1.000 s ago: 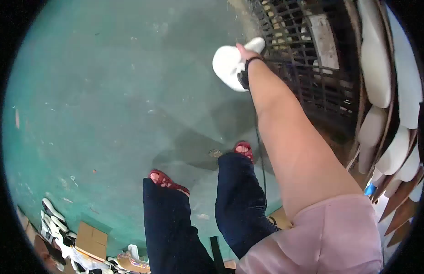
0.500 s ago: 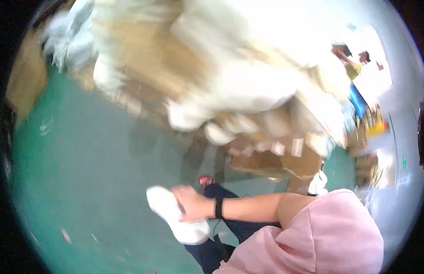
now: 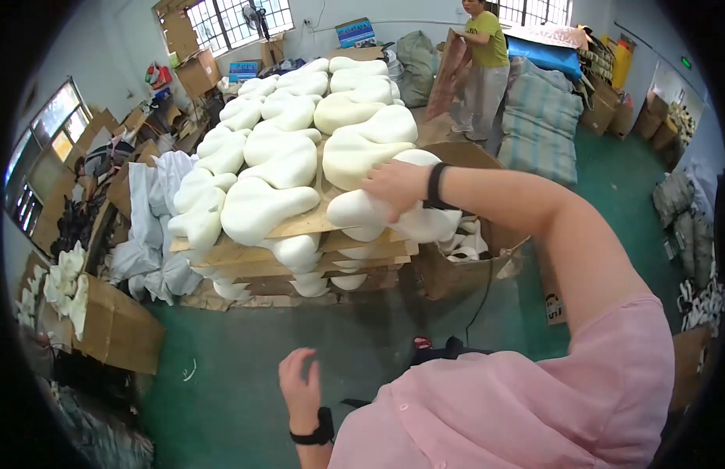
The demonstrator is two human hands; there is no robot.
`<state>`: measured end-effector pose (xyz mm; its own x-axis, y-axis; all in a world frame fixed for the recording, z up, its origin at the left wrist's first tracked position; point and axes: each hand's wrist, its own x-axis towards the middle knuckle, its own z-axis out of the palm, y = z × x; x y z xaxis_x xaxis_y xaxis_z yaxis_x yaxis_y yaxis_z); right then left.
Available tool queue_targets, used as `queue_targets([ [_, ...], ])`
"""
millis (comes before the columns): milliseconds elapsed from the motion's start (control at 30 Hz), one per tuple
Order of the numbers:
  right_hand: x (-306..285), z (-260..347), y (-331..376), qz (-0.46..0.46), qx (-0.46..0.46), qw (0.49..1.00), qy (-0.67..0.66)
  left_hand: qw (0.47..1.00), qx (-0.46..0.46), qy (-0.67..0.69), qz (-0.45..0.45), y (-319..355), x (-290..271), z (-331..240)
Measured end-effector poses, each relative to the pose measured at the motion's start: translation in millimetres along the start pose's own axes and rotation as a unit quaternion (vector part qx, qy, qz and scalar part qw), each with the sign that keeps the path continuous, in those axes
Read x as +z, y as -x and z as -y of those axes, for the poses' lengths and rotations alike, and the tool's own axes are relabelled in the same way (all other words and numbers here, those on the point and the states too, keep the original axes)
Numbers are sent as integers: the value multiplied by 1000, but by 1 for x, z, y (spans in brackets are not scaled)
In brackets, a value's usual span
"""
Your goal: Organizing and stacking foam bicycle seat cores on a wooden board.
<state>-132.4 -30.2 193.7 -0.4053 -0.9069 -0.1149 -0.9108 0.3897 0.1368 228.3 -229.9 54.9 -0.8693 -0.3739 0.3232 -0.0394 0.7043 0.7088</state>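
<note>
– Where's the white piece (image 3: 353, 209)?
– Gripped by the right hand (image 3: 397, 187) over the board (image 3: 304, 225) at its near right corner; the left hand (image 3: 300, 391) is loose, empty
– Risk?
– Released while overhanging, it might tip off

The right arm (image 3: 526, 199) reaches forward, slightly bent, the right hand (image 3: 399, 187) palm down, fingers (image 3: 378, 181) curved. The left hand (image 3: 301, 391) sits before the torso (image 3: 487, 414), loosely cupped.

Head-worn fisheye camera: I am watching it facing forward and down from just above the pink shirt (image 3: 503, 406) at five o'clock, toward nearby white forms (image 3: 280, 160) at eleven.
</note>
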Motion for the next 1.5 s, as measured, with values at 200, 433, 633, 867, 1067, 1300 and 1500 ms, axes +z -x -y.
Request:
queue_targets([
  [200, 52, -18, -104, 153, 18, 988, -3, 996, 84, 17, 11, -69, 42, -49],
  [433, 34, -41, -69, -32, -63, 997, -11, 981, 183, -69, 2, -214, 108, -90],
  [633, 78, -38, 66, -274, 2, 931, -240, 973, 186, -128, 51, -273, 149, -38],
  [867, 130, -40, 67, -351, 82, 889, -284, 965, 216, -128, 75, -312, 155, -42],
  [1067, 123, -29, 79, -410, 124, 812, -397, 965, 228, -130, 16, -291, 155, -24],
  [1300, 49, -183, 153, -581, 201, 446, -650, 985, 107, 136, 11, -257, 70, -39],
  [1500, -22, -258, 129, -530, 255, 408, -698, 892, -72, 445, 39, -285, 2, -33],
])
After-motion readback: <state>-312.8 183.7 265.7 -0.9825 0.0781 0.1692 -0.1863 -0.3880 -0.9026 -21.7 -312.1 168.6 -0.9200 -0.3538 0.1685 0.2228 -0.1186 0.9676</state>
